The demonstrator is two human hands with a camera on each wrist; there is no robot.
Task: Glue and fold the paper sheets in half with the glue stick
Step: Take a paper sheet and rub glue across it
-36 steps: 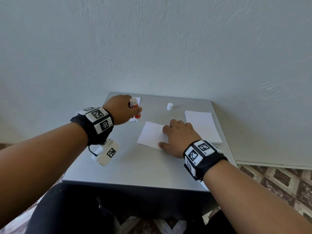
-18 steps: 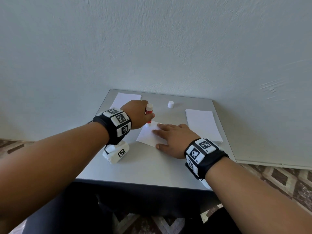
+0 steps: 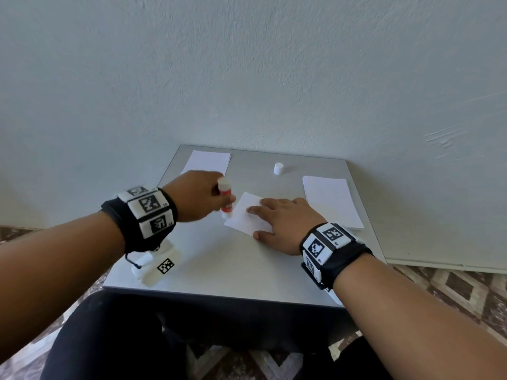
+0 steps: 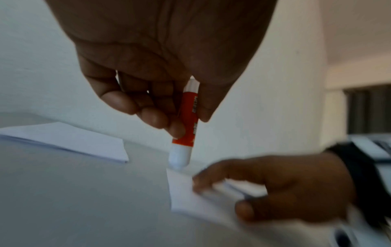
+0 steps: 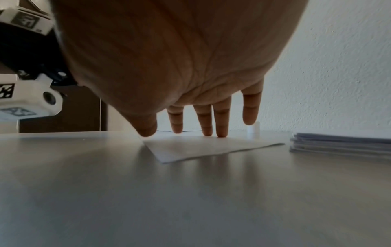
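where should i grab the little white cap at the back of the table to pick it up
Pinch the white cap across its round sides, coming straight down from above. It stands upright and alone on the table, clear of both paper stacks, so fingertips fit on either side.

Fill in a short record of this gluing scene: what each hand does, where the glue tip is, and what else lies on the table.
left hand: holds the glue stick, tip down
glue tip: at the left edge of the sheet; contact unclear
right hand: flat, fingers pressing the sheet down
cap: off, standing near the table's far edge
paper stack: right of the sheet
other paper: far left corner
table: grey
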